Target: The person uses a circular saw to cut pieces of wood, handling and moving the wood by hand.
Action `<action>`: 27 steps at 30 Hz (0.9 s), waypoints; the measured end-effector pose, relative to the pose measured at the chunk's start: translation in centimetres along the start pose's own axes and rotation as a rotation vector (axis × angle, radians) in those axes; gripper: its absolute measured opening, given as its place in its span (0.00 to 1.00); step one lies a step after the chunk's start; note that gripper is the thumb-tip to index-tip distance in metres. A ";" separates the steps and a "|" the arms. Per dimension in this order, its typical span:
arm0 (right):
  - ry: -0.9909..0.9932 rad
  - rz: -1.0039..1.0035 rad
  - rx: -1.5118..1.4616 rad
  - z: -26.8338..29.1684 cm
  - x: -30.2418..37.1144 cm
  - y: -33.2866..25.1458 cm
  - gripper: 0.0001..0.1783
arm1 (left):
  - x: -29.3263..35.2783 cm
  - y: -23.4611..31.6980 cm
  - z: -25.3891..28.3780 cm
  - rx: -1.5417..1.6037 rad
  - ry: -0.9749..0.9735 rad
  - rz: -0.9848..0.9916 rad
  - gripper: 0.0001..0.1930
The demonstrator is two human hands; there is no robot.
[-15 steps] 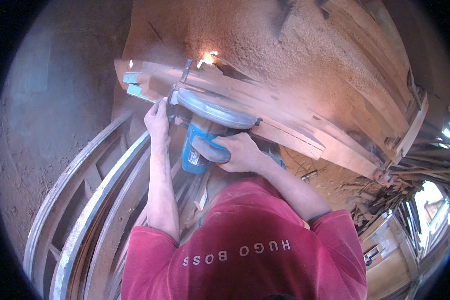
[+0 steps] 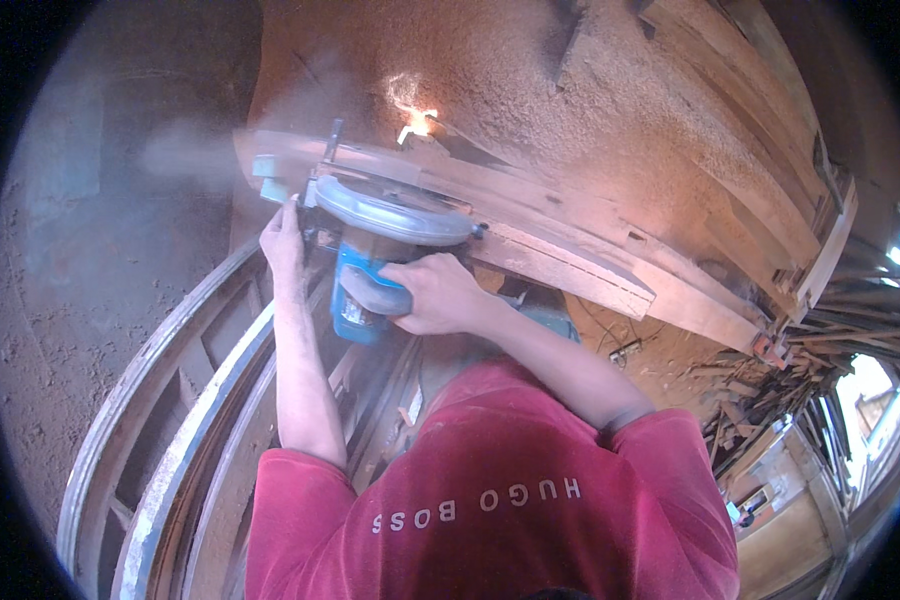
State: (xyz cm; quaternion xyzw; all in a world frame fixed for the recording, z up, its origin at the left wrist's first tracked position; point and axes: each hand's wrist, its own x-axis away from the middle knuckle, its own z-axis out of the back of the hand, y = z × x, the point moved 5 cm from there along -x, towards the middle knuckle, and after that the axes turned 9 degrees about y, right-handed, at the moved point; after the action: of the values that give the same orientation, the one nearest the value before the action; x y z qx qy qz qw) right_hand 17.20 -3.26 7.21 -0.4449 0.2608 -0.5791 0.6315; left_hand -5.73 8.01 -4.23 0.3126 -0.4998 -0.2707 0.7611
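A blue circular saw (image 2: 358,310) with a silver blade guard (image 2: 395,218) rests on a long wooden plank (image 2: 560,262). My right hand (image 2: 435,293) is wrapped round its grey rear handle. At the saw's front, my left hand (image 2: 283,240) is closed in a pinch by the metal guide (image 2: 332,142); the fingertips are partly hidden. Fine dust blows out past the plank's left end, where two pale blue block ends (image 2: 267,175) show. The blade itself is hidden under the guard.
Curved wooden frames (image 2: 150,415) lean at lower left. Sawdust (image 2: 530,90) is heaped beyond the plank, with a bright patch of light (image 2: 417,124) on it. More boards (image 2: 740,90) lie at far right, and scrap wood (image 2: 770,385) is piled below them.
The saw and both my hands have slid left along the plank. More dust now hangs in the air at the left end.
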 end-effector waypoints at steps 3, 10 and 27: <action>0.018 0.051 -0.028 -1.3 -3.1 -1.5 0.17 | -2.2 1.5 1.6 0.069 -0.019 0.048 0.17; 0.204 0.266 -0.203 -4.2 -10.3 -5.3 0.18 | -4.9 12.7 12.6 -0.101 0.233 -0.206 0.20; 0.907 -0.012 0.434 28.3 35.2 1.0 0.28 | 25.1 -9.7 -8.8 -0.656 -0.015 -0.910 0.29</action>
State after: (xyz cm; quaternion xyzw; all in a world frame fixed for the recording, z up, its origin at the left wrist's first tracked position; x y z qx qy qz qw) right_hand 48.37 -29.92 26.18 -0.0086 0.3800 -0.7586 0.5291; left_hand 10.36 -14.76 0.66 0.2417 -0.2092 -0.7154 0.6213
